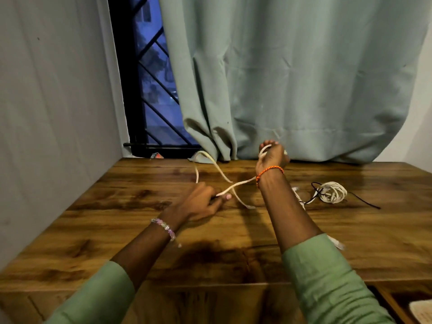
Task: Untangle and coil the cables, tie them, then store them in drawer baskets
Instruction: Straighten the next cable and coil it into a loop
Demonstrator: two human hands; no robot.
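Wall point(53, 113) and barred window point(149, 90) at far left, beyond the left hand point(201, 202). Left hand, wearing a beaded bracelet point(164, 228), lies low over the wooden table point(117, 230), its fingers pinching a white cable point(236, 184) at the fingertips. From this pinch the cable runs up and to the right to the right hand point(272, 155), which is raised near the curtain point(292, 78) with its fingers curled round turns of the same cable; an orange thread band point(268, 171) circles its wrist. A further loop of the white cable arcs beyond the left hand toward the curtain hem, crosses the taut span, and ends on the table between the two forearms. To the right of the right forearm rests a coiled white cable bundle point(333, 192) with a thin black cord point(364, 201) trailing from it. At the lower right corner, below the right sleeve point(327, 277), an open drawer point(402, 298) is partly visible.
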